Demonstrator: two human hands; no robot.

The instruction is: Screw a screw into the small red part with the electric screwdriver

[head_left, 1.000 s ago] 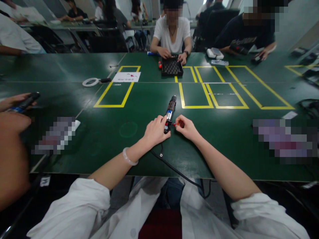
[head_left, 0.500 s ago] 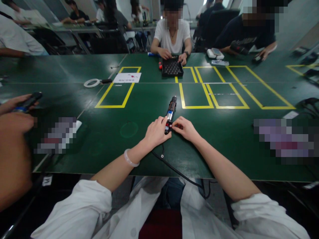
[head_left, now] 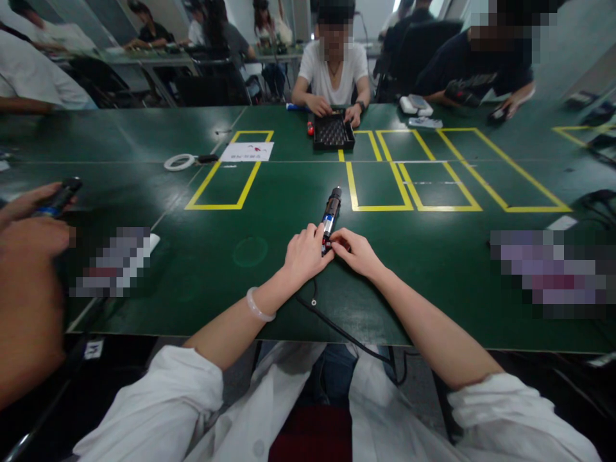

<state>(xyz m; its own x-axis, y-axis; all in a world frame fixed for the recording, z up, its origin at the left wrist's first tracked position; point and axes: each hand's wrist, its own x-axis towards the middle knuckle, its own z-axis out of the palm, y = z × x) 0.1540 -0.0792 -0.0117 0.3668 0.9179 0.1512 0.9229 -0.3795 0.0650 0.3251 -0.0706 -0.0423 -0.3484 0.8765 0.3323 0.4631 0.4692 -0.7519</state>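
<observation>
A black electric screwdriver [head_left: 331, 212] lies on the green table, its tip pointing away from me and its casing partly open. A silver and blue cylinder shows inside, with small red parts near the rear end. My left hand [head_left: 304, 253] is closed around the rear of it from the left, hiding part of the body. On the other side, my right hand [head_left: 357, 249] has its fingers pinched together against the red parts; whatever lies between the fingertips is hidden. A black cord [head_left: 339, 328] runs from beneath my left hand over the table's front edge.
Yellow tape outlines [head_left: 380, 208] mark the green table [head_left: 206, 282]. A paper sheet [head_left: 248, 151] and a white cable coil [head_left: 179, 162] lie left of centre. Opposite, a person handles a black tray [head_left: 333, 133]. At left, another person's hands hold a similar dark tool [head_left: 65, 191].
My left hand and forearm have shifted slightly right, covering more of the screwdriver's rear. My right fingers remain at its side, a little closer in.
</observation>
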